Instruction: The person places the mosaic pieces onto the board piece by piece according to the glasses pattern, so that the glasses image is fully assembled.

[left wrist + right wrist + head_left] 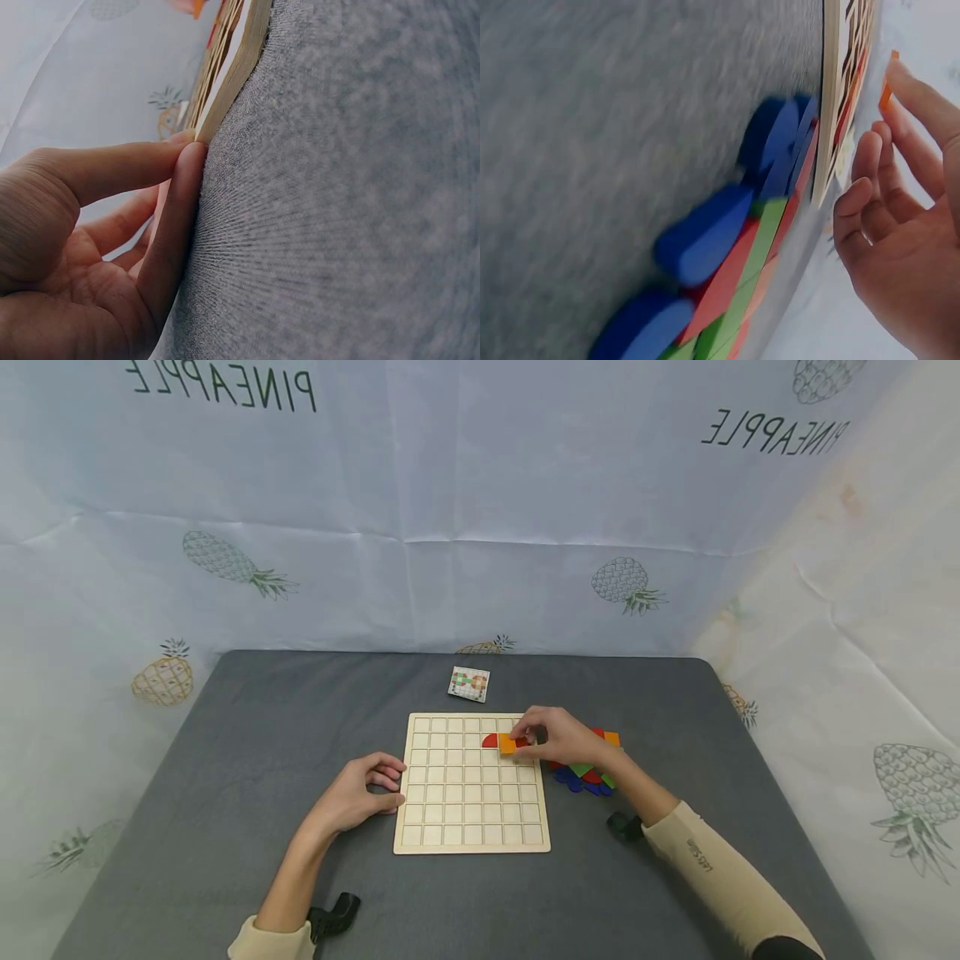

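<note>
A light wooden grid board (453, 793) lies on the grey table. My left hand (362, 793) holds its left edge; in the left wrist view the thumb and a finger of the left hand (112, 232) pinch the board's corner (232, 90). Over the board's upper right part, my right hand (558, 737) pinches an orange square piece (506, 744) between thumb and fingertip. The right wrist view shows the orange piece (889, 82) edge-on, raised above the board. Red pieces show on both sides of it, one a red curved piece (490, 741) at its left.
Right of the board lies a pile of blue (576, 782), red, green and orange pieces, partly under my right forearm. Behind the board is a small pattern card (468, 684). A pineapple-print cloth (435, 593) hangs beyond the table's far edge.
</note>
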Tool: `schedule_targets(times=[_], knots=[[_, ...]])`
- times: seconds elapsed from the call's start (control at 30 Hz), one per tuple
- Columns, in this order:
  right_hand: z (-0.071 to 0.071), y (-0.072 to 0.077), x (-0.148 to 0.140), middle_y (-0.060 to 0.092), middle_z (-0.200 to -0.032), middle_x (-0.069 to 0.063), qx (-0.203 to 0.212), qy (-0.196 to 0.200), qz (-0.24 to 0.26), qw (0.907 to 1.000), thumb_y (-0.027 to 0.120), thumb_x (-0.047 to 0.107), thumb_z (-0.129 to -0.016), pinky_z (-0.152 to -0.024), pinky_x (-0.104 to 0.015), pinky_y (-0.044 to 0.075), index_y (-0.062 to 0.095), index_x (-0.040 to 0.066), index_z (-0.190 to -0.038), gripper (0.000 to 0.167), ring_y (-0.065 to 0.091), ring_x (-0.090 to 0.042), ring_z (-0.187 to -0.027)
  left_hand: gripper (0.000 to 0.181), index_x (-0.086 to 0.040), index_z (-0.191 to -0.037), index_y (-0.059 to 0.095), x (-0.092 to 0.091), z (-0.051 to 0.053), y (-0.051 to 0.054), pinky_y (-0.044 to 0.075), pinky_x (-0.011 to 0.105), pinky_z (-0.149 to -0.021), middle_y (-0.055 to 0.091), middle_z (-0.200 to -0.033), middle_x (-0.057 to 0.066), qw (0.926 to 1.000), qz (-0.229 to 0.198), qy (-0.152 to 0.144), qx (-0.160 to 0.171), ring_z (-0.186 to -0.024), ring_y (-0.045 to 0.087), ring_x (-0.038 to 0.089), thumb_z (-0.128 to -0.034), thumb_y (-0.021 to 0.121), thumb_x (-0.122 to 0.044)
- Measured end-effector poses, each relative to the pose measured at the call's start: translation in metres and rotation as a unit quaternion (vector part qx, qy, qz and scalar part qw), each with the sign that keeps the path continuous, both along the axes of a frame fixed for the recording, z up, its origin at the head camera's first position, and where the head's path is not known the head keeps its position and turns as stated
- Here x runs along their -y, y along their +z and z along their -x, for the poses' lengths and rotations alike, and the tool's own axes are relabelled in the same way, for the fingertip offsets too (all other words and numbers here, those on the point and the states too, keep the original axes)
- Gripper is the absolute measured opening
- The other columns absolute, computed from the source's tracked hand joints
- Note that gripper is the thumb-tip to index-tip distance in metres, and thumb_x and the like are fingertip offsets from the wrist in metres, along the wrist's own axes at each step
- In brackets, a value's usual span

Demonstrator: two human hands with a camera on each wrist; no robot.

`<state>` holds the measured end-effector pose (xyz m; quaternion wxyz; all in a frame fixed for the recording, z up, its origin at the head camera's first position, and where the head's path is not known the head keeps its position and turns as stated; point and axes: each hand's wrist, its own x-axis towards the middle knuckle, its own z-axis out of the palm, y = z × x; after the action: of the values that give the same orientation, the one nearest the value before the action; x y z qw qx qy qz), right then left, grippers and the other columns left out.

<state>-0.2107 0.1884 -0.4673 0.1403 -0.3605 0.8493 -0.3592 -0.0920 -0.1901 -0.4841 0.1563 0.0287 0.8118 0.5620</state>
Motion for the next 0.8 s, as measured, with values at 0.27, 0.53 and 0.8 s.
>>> schedule_targets(times=[0.27, 0.53, 0.8], knots=[[-0.006, 0.003, 0.020, 0.073, -0.107, -0.005, -0.005, 0.023, -0.040, 0.9989, 0.087, 0.024, -0.094, -0.075, -0.021, 0.055, 0.082, 0.011, -0.113, 0.024, 0.061, -0.009, -0.084, 0.049, 0.006, -0.133, 0.064, -0.002, -0.002, 0.000, 0.067, 0.029, -0.072, 0.065, -0.120, 0.022, 1.0000, 0.001, 0.005, 0.002, -0.098, 0.066, 0.020, -0.0887, 0.085, 0.001], [-0.009, 0.003, 0.030, 0.070, -0.102, -0.003, -0.042, 0.021, -0.081, 0.9956, 0.087, 0.027, -0.094, -0.073, -0.021, 0.051, 0.082, 0.013, -0.111, 0.023, 0.054, -0.004, -0.076, 0.050, 0.007, -0.133, 0.064, -0.003, -0.003, -0.002, 0.067, 0.030, -0.072, 0.065, -0.119, 0.022, 0.9999, 0.008, 0.004, -0.006, -0.098, 0.066, 0.019, -0.0885, 0.085, 0.002], [-0.010, -0.003, 0.033, 0.070, -0.099, -0.001, -0.050, 0.017, -0.077, 0.9956, 0.087, 0.028, -0.095, -0.070, -0.021, 0.048, 0.082, 0.014, -0.116, 0.026, 0.053, -0.004, -0.075, 0.050, 0.006, -0.133, 0.063, -0.004, -0.004, -0.002, 0.067, 0.029, -0.073, 0.065, -0.120, 0.022, 1.0000, 0.004, 0.007, 0.000, -0.099, 0.065, 0.020, -0.0886, 0.084, 0.002]])
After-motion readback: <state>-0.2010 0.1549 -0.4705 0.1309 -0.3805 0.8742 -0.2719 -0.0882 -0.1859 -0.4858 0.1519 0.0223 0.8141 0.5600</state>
